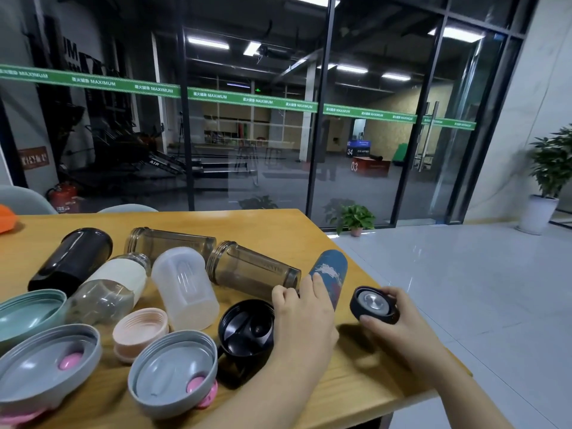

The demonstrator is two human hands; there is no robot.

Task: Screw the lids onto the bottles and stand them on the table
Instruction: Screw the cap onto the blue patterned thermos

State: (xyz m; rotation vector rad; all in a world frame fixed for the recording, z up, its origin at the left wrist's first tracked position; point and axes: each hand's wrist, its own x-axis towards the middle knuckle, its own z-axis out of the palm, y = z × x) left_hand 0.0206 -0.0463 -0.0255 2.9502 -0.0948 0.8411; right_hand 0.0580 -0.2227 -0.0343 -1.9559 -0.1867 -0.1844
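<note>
Barely begun: left hand (305, 308) wrapped round blue bottle (328, 272) at lower right, right hand (394, 320) pinching dark lid (373, 305); other bottles lying uncapped on tabletop (309, 230).

Glass wall (247, 134), white tiled floor (464, 289)

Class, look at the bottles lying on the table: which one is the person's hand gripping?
The blue patterned bottle at the right end of the row. The left hand grips its lower part; the other bottles lie untouched.
</note>
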